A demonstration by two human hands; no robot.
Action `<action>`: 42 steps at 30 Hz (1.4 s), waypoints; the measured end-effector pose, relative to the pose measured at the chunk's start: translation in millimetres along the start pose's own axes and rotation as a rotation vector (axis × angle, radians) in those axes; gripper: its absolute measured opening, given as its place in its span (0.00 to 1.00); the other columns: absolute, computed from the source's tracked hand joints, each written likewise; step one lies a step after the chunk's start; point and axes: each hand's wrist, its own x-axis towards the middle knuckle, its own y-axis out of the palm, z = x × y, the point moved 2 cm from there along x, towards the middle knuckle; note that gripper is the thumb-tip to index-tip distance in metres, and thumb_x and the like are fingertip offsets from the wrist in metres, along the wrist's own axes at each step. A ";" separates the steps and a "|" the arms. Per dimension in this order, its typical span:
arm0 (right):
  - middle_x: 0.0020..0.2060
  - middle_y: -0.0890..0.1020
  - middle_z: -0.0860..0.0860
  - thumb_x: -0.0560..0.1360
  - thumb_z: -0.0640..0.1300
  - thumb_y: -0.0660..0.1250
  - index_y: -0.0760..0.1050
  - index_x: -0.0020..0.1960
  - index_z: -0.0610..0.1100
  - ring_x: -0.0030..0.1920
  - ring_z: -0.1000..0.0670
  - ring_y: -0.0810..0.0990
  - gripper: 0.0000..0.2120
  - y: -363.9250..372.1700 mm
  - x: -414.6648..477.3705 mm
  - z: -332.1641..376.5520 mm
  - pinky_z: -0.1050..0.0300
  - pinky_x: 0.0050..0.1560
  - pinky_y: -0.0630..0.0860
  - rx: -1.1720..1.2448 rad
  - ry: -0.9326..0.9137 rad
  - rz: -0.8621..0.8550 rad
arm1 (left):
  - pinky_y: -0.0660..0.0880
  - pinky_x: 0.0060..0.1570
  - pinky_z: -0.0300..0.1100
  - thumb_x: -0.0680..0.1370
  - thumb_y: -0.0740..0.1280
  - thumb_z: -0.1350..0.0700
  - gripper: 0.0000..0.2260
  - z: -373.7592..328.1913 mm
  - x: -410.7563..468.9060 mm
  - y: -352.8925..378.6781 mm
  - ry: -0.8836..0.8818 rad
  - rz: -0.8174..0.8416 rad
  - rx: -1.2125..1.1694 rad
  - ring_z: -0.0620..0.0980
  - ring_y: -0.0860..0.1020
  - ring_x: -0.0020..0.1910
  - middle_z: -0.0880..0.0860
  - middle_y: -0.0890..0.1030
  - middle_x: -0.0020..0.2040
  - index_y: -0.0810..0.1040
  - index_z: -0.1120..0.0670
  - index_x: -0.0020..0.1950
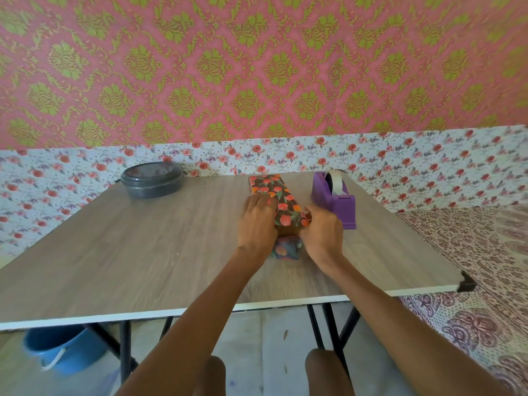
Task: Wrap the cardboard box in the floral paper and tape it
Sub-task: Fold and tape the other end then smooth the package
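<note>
The cardboard box (287, 230) lies lengthwise at the middle of the surface (143, 252), its top already covered in floral paper (283, 201). The near end is still bare with a flap lying flat before it, so the left hand (258, 218) presses fingers down on the paper to keep the wrap tight while the right hand (323, 232) pinches the paper at the near right corner, apparently to fold that end in. The purple tape dispenser (334, 198), holding its roll, waits just right of the box within reach, and what the dark lidded tub (151, 180) at far left and the blue bucket (63, 350) on the floor contain cannot be told.
</note>
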 end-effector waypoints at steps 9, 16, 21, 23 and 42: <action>0.45 0.85 0.45 0.76 0.39 0.68 0.81 0.52 0.43 0.45 0.43 0.83 0.07 3.7 -1.9 -0.8 0.58 0.40 0.71 -0.002 0.081 0.065 | 0.71 0.41 0.44 0.79 0.64 0.57 0.08 -20.2 13.2 2.5 -0.028 0.129 0.127 0.55 0.81 0.50 0.54 0.83 0.52 0.80 0.52 0.55; 0.43 0.85 0.46 0.74 0.43 0.71 0.82 0.50 0.42 0.43 0.45 0.83 0.06 0.8 -5.6 -3.5 0.60 0.38 0.69 0.067 0.057 0.090 | 0.71 0.39 0.44 0.79 0.65 0.59 0.06 -22.3 16.1 7.6 -0.104 0.120 0.112 0.56 0.82 0.45 0.54 0.83 0.47 0.81 0.53 0.51; 0.40 0.85 0.46 0.74 0.40 0.70 0.82 0.48 0.41 0.39 0.46 0.81 0.04 -1.3 -6.2 -4.7 0.60 0.34 0.65 0.105 0.060 0.057 | 0.72 0.41 0.44 0.80 0.64 0.59 0.07 -18.2 19.4 7.0 -0.100 0.125 0.098 0.56 0.81 0.45 0.54 0.83 0.47 0.81 0.52 0.52; 0.40 0.85 0.48 0.74 0.41 0.71 0.82 0.48 0.42 0.38 0.48 0.81 0.04 -0.6 -6.2 -4.5 0.62 0.30 0.64 0.144 0.079 0.045 | 0.70 0.39 0.43 0.79 0.63 0.59 0.08 -16.3 20.5 5.4 -0.104 0.121 0.065 0.55 0.81 0.44 0.53 0.83 0.46 0.81 0.52 0.52; 0.35 0.84 0.53 0.74 0.40 0.72 0.83 0.41 0.45 0.33 0.55 0.79 0.04 6.1 1.7 33.7 0.63 0.31 0.67 0.335 -0.004 -0.021 | 0.79 0.47 0.47 0.70 0.73 0.66 0.29 37.3 -23.8 -7.1 -0.547 -0.177 -0.522 0.55 0.77 0.57 0.56 0.73 0.65 0.68 0.53 0.68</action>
